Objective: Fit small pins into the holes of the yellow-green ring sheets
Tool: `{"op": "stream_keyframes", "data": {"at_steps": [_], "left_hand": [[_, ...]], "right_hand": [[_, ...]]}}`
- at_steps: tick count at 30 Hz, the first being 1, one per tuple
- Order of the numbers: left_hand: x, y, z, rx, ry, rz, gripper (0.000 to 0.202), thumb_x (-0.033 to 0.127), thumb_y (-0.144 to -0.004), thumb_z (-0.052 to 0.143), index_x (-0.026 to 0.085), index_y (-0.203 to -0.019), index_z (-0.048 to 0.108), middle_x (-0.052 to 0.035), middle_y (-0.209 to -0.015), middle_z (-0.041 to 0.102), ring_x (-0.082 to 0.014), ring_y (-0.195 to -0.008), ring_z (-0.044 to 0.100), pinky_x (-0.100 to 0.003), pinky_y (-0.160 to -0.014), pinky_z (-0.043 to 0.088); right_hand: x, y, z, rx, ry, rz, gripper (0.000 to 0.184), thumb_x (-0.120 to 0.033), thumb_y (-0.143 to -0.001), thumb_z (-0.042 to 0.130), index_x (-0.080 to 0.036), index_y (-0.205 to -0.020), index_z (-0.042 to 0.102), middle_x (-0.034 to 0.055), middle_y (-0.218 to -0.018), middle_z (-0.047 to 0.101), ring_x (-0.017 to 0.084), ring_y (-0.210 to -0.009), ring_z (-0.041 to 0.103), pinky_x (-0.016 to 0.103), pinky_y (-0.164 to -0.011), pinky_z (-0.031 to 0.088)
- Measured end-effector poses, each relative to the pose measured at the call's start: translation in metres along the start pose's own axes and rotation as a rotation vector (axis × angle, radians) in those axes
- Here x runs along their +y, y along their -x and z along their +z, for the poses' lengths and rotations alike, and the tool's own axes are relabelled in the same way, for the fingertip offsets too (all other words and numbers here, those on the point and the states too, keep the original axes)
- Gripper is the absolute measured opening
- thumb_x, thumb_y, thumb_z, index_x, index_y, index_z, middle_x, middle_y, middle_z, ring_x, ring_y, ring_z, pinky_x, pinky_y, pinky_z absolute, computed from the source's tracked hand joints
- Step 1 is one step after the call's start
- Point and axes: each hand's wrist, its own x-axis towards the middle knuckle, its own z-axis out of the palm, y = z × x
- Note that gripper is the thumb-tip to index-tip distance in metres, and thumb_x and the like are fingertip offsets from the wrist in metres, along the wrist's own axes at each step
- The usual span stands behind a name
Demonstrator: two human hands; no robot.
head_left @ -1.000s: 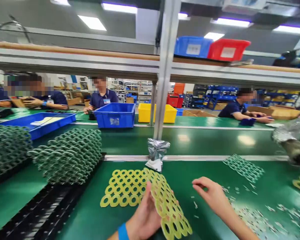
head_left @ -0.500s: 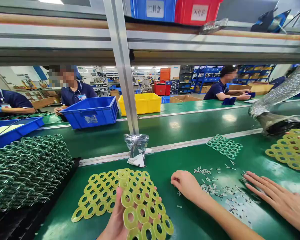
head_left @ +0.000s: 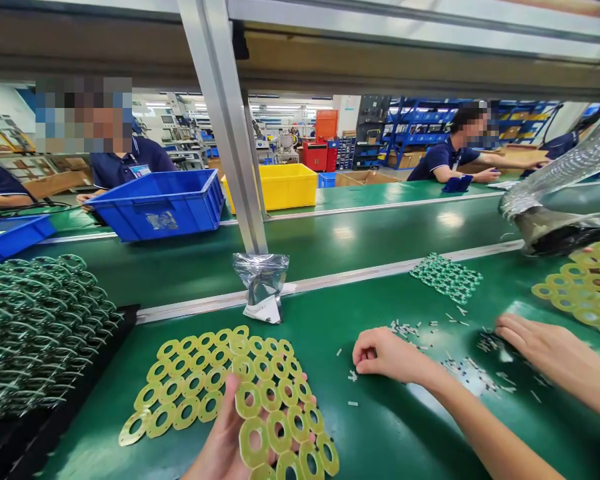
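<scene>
The left hand [head_left: 223, 433], thumb in front and fingers behind, grips a yellow ring sheet [head_left: 280, 410] tilted up over the right edge of a flat ring sheet [head_left: 182, 387] on the green table [head_left: 370, 300]. The right hand [head_left: 390, 357] reaches in low, fingers curled inward beside the scattered small parts [head_left: 473, 375]; whether it pinches one, I cannot tell.

On the bench [head_left: 325, 313], a ring sheet [head_left: 183, 385] lies right of stacked panels [head_left: 40, 333] and left of loose parts [head_left: 467, 375].
</scene>
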Motion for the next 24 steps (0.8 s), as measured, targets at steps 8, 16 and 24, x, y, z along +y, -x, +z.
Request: {"op": "stream_keyframes", "data": {"at_steps": [8,16,24], "left_hand": [[-0.002,0.000,-0.004,-0.003,0.014,0.052,0.079,0.071,-0.068,0.037,0.012,-0.119,0.049,-0.0122,-0.118,0.055,-0.0273,-0.120,0.039,-0.041,-0.106,0.017],[-0.002,0.000,-0.004,0.019,-0.063,0.015,0.090,0.077,-0.063,0.032,0.009,-0.121,0.048,-0.0186,-0.124,0.049,-0.0385,-0.120,0.035,-0.055,-0.102,0.011],[-0.004,0.001,-0.010,-0.059,-0.066,0.116,0.085,0.074,-0.069,0.027,0.014,-0.126,0.040,-0.0122,-0.126,0.048,-0.0310,-0.122,0.034,-0.047,-0.105,0.014]], "right_hand": [[-0.006,0.001,0.009,0.018,0.085,0.114,0.008,-0.026,-0.063,0.065,-0.020,-0.058,0.062,-0.0021,-0.061,0.061,0.013,-0.056,0.053,0.020,-0.048,0.030],[-0.010,0.001,0.013,-0.010,0.061,0.145,0.009,-0.025,-0.065,0.060,-0.019,-0.058,0.060,-0.0014,-0.061,0.061,0.012,-0.057,0.053,0.019,-0.048,0.029],[-0.002,-0.003,0.014,0.029,0.005,0.131,0.013,-0.023,-0.070,0.052,-0.017,-0.061,0.060,0.0001,-0.060,0.060,0.012,-0.057,0.054,0.019,-0.048,0.032]]}}
